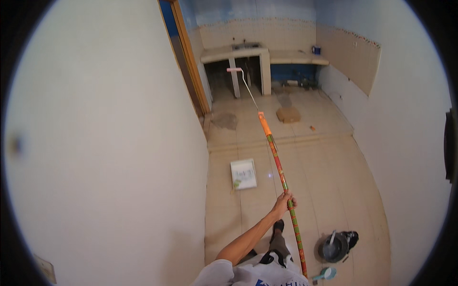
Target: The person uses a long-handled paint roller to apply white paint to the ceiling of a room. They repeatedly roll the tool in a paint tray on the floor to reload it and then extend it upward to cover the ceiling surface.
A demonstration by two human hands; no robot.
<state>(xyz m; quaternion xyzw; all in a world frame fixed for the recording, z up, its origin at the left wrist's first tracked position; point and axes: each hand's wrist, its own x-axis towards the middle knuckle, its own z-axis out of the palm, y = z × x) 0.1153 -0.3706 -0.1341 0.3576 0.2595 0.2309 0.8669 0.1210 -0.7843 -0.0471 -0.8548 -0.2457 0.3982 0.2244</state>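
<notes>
My left hand (285, 204) is closed around the middle of a long paint roller pole (278, 164) wrapped in green and red pattern. An orange handle (264, 125) sits at the pole's far end, and a thin bent wire frame runs from it to a small pinkish roller (234, 70). The roller is held out ahead, in line with the counter's front. The pole's lower end passes beside my body and out at the bottom edge. My right hand is out of view. On the floor left of the pole lies a white paint tray (244, 175).
A white wall (105, 143) rises close on the left, with a wooden door frame (188, 57) farther along. A dark bucket (334, 248) and a teal dipper (328, 273) stand at lower right. Cardboard (288, 115) lies past a floor step, before a tiled counter (296, 58).
</notes>
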